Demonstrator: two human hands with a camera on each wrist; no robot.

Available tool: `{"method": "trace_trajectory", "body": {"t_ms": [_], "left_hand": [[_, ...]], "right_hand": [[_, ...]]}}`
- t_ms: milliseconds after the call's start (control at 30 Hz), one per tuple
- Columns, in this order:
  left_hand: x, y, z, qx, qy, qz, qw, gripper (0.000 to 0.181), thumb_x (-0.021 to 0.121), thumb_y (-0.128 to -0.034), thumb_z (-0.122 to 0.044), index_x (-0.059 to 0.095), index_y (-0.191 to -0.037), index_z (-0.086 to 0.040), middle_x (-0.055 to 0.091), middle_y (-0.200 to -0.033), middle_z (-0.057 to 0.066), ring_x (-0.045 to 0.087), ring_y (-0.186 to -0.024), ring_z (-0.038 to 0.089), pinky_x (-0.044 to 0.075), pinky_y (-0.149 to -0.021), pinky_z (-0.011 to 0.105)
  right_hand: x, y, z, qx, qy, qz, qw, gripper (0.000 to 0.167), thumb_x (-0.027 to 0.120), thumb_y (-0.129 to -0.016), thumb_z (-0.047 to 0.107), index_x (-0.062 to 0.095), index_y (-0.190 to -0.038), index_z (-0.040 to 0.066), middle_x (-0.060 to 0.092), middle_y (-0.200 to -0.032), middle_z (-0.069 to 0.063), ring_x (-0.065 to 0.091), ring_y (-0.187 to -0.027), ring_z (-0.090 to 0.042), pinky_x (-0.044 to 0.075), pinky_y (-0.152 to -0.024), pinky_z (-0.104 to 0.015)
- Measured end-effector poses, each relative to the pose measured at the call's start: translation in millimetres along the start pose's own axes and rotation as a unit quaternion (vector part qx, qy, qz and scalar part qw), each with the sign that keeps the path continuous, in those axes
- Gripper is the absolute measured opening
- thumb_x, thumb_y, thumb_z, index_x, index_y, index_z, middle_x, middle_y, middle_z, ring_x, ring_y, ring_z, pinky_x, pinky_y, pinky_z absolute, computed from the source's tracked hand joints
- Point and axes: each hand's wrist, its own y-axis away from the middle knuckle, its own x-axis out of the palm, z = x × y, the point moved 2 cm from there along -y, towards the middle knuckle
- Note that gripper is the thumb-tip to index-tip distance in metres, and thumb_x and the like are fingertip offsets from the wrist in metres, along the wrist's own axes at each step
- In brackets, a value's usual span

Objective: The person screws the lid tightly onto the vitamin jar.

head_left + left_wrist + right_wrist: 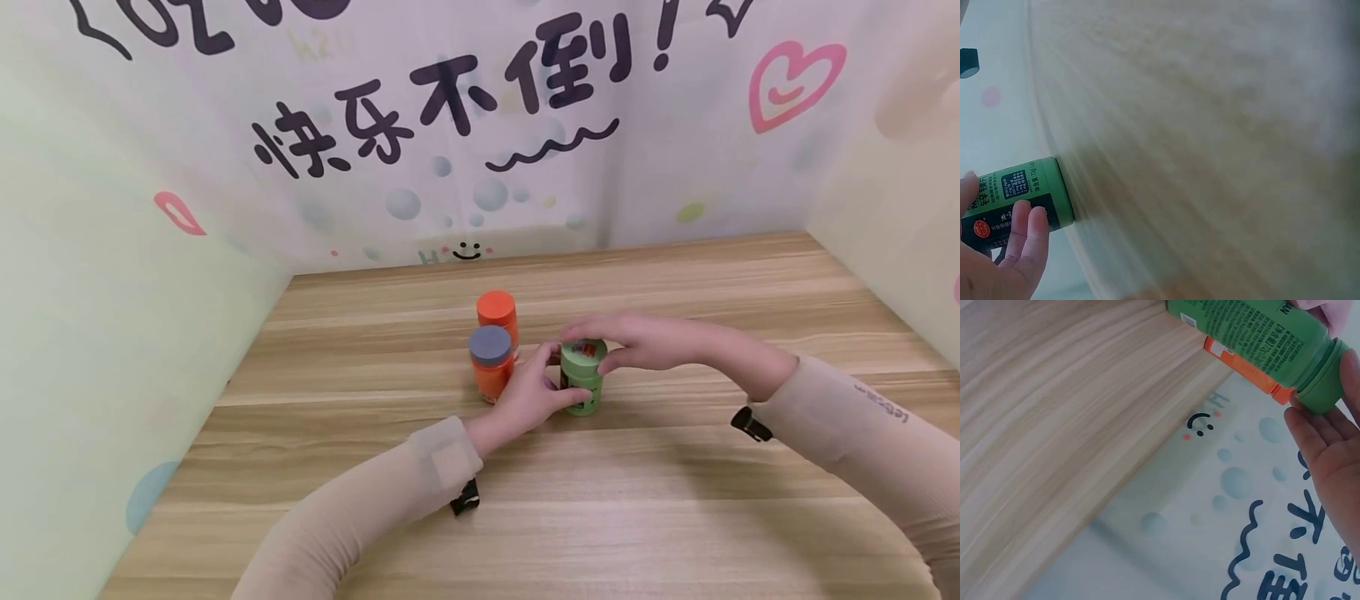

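A green bottle point(582, 377) with a green screw lid point(583, 353) stands upright on the wooden table. My left hand point(531, 387) grips its body from the left, fingers behind and thumb across the front. From the right, my right hand point(637, 337) holds the lid between thumb and fingers. The left wrist view shows the green bottle point(1013, 181) with its printed label beside my left fingers. In the right wrist view my right hand point(1335, 444) is around the lid point(1325, 381), which sits on the bottle's neck.
Just left of the green bottle stand two orange bottles, one with a grey lid point(491, 345) in front and one with an orange lid point(496, 307) behind. Printed panels rise at the back point(645, 192) and on both sides of the wooden table point(600, 508).
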Motion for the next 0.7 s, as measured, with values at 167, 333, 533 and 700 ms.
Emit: {"method": "trace_trajectory", "body": {"t_ms": [167,333,533,700], "left_hand": [[-1.6,3.5,-1.1,-0.013,0.005,0.006,0.9999,0.056,0.073,-0.0781,-0.026,0.043,-0.124,-0.015,0.052,-0.119,0.003,0.053,-0.069,0.012,0.047,-0.063,0.020],[-1.4,5.1,-1.3,-0.017,0.001,0.006,0.9998,0.055,0.072,-0.0786,-0.026,0.043,-0.124,-0.016,0.051,-0.120,0.003,0.052,-0.068,0.011,0.046,-0.063,0.020],[-1.0,6.1,-1.6,-0.006,0.003,0.008,0.9999,0.053,0.073,-0.0785,-0.025,0.044,-0.122,-0.014,0.052,-0.118,0.003,0.051,-0.067,0.011,0.046,-0.063,0.019],[-0.8,4.6,0.6,-0.002,-0.008,0.005,1.0000,0.052,0.073,-0.0782,-0.026,0.045,-0.121,-0.014,0.053,-0.119,0.004,0.052,-0.065,0.011,0.046,-0.062,0.019]], "right_hand": [[0,-3.3,10,0.011,0.056,0.001,0.9984,0.049,0.067,-0.081,0.006,0.050,-0.127,0.005,0.052,-0.126,-0.008,0.053,-0.110,-0.023,0.046,-0.090,-0.040],[2,-5.9,16,0.043,0.095,-0.008,0.9945,0.050,0.070,-0.080,0.019,0.052,-0.124,0.006,0.053,-0.118,-0.006,0.056,-0.098,-0.017,0.049,-0.083,-0.034],[9,-9.7,16,0.093,0.188,-0.053,0.9762,0.055,0.066,-0.078,0.049,0.056,-0.113,0.007,0.053,-0.090,0.000,0.050,-0.072,-0.010,0.046,-0.064,-0.026],[6,-7.9,15,0.086,0.169,-0.045,0.9808,0.065,0.067,-0.077,0.048,0.053,-0.122,0.005,0.055,-0.114,-0.008,0.057,-0.096,-0.021,0.049,-0.079,-0.037]]}}
